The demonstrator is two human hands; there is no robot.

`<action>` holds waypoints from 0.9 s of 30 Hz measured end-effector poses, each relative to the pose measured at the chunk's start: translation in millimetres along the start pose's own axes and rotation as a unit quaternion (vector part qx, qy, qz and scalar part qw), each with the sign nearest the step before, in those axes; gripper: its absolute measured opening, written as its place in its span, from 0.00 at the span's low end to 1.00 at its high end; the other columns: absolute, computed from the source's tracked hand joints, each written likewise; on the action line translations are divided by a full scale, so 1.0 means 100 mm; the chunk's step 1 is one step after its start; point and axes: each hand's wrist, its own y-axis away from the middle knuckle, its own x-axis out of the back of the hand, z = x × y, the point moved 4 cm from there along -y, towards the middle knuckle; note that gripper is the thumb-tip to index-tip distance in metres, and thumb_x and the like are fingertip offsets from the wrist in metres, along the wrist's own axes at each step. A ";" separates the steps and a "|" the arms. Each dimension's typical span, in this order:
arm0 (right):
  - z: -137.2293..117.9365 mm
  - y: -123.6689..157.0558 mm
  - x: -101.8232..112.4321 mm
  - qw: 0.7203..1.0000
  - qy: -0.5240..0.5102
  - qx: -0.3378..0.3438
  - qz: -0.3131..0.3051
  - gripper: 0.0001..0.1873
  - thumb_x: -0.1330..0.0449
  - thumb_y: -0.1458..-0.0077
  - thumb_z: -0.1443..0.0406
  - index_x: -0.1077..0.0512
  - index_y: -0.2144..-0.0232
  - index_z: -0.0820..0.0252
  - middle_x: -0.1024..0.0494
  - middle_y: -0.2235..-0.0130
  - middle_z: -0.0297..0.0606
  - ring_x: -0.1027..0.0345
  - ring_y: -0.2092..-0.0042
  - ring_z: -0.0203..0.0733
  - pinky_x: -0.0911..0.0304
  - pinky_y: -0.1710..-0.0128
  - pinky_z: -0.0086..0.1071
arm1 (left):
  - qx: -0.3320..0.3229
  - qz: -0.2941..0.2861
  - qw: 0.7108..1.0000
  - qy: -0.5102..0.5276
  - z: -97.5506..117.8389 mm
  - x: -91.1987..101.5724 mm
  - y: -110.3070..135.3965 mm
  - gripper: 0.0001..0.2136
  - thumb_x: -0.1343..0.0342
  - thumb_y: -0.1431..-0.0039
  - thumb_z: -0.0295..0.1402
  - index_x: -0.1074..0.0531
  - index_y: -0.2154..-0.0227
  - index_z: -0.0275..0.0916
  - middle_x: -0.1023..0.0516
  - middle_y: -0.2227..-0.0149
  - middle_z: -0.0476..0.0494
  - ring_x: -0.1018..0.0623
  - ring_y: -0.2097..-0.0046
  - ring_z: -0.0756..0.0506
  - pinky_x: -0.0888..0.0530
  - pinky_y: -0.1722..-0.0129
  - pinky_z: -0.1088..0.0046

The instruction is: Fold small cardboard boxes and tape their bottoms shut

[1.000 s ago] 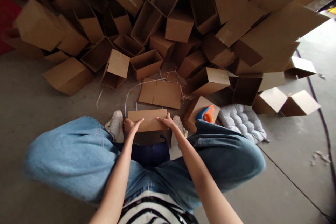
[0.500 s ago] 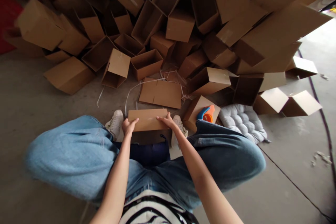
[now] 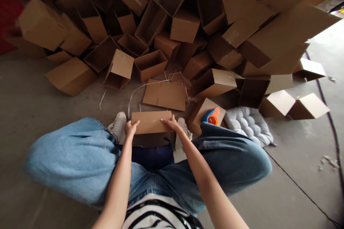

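Observation:
I sit on the floor with my knees spread and a brown cardboard box point(image 3: 151, 121) between my white shoes. My left hand point(image 3: 130, 128) grips the box's near left corner, fingers curled over its edge. My right hand point(image 3: 172, 123) presses on the box's right end with fingers stretched along the top. A flattened cardboard sheet point(image 3: 163, 95) lies just beyond the box. An orange and blue tape dispenser point(image 3: 211, 116) rests on a box by my right knee.
A tall heap of brown cardboard boxes point(image 3: 185, 25) fills the space ahead, many open and tipped. A white quilted cushion point(image 3: 248, 123) lies on the right. White plastic straps point(image 3: 134, 94) trail over the grey concrete floor. Something red point(image 3: 6, 21) shows at the far left.
My left hand has closed from a flatter hold into a curled grip on the box's corner. The box and my right hand have barely moved.

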 end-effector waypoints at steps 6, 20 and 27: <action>-0.01 0.00 0.00 1.000 -0.005 0.004 0.000 0.41 0.29 0.59 0.56 0.40 0.45 0.58 0.26 0.47 0.48 0.29 0.46 0.49 0.34 0.44 0.41 | 0.004 0.016 1.000 -0.022 0.01 0.02 0.02 0.16 0.49 0.37 0.40 0.21 0.60 0.36 0.17 0.58 0.33 0.20 0.54 0.36 0.27 0.58 0.67; -0.45 0.45 -0.57 0.858 0.369 0.352 0.057 0.38 0.52 0.35 0.61 0.62 0.28 0.57 0.62 0.27 0.41 0.77 0.27 0.47 0.75 0.30 0.53 | 0.056 0.098 0.990 -0.089 0.22 -0.20 0.28 0.21 0.57 0.31 0.40 0.34 0.49 0.24 0.25 0.50 0.21 0.23 0.49 0.33 0.28 0.56 0.63; -0.18 0.49 -1.08 0.830 0.428 0.355 -0.031 0.39 0.56 0.34 0.52 0.61 0.28 0.62 0.61 0.27 0.44 0.71 0.27 0.49 0.75 0.30 0.54 | 0.019 0.072 0.993 -0.095 0.17 -0.17 0.23 0.25 0.51 0.35 0.48 0.35 0.50 0.26 0.28 0.47 0.20 0.25 0.46 0.32 0.29 0.51 0.62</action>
